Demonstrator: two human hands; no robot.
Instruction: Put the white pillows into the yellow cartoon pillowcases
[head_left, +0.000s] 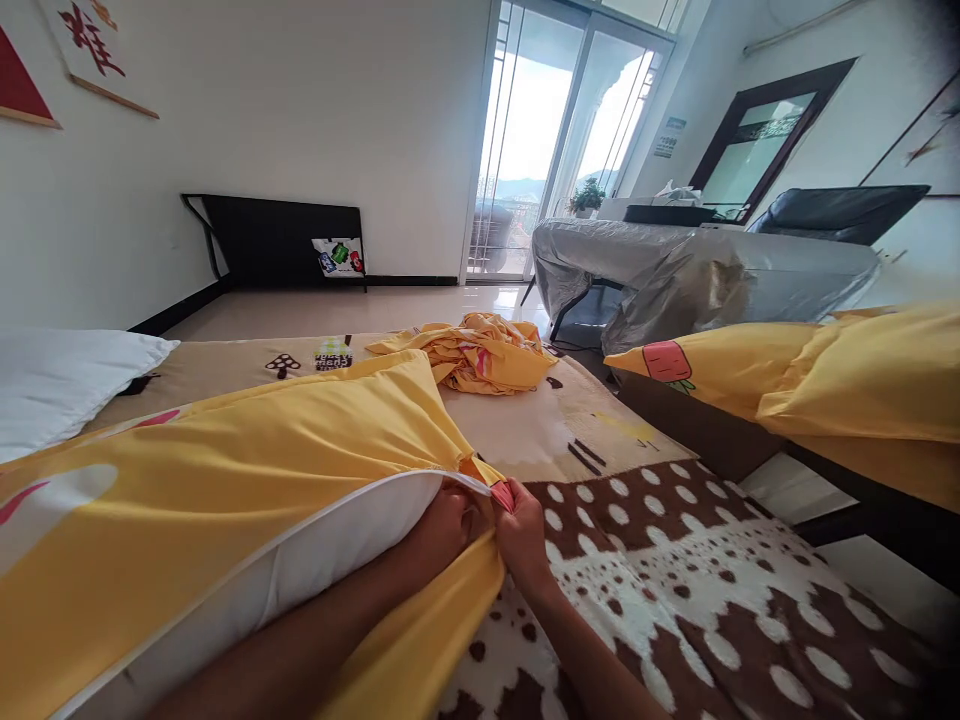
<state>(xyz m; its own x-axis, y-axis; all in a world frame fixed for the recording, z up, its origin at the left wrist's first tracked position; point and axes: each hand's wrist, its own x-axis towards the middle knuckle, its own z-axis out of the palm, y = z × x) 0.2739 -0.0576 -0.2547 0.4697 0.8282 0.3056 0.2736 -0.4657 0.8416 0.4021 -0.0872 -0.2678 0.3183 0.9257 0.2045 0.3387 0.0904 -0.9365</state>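
A white pillow [315, 555] lies half inside a yellow pillowcase [247, 470] on the bed in front of me. My left hand [442, 530] is closed on the case's open edge at its corner, with the fingers tucked into the fabric. My right hand [517, 535] pinches the same corner from the right, holding a small pink bit of the fabric. Both hands touch each other at the corner.
A crumpled yellow cloth [480, 350] lies further up the bed. A brown-and-white spotted blanket [697, 590] covers the bed on the right. A white pillow [60, 385] is at left, yellow pillows [825, 380] at right, and a covered table [697, 270] beyond.
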